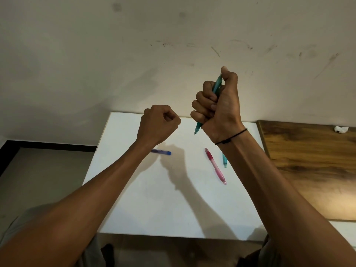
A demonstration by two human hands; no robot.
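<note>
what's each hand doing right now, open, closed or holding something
left hand: closed in a fist, nothing visible in it
right hand: gripping a teal pen, thumb on its top end

A single wide-angle view comes from the person's head, facing forward and tilted down. It sits close above the table (173, 205), whose near edge runs along 6 o'clock and whose far edge meets the wall (115, 54) just above frame centre. The wall fills everything from 9 through 12 to 3 o'clock. Both forearms enter large from 7 and 5 o'clock, very near the lens. The left hand (159, 122) sits at centre. The right hand (217, 108), gripping a pen (217, 86), is higher, toward 1 o'clock. A wood board (308, 160) lies at 3 to 4 o'clock, the floor (38, 170) at 8.
</note>
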